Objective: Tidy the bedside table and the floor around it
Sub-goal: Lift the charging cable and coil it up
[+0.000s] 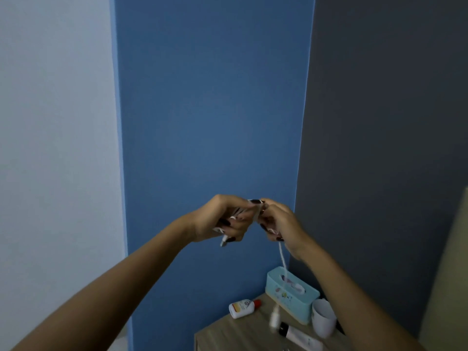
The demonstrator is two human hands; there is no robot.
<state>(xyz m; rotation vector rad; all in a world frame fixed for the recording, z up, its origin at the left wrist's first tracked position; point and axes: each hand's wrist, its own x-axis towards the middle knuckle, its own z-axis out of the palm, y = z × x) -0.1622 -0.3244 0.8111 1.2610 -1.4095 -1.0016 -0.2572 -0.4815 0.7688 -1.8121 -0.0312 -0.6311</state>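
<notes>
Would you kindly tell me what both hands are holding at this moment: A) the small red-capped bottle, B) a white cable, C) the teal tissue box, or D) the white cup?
B: the left hand and the right hand both grip the white cable, whose end dangles above the bedside table, while the cup, tissue box and bottle sit on the table untouched.

No legible text anywhere.
</notes>
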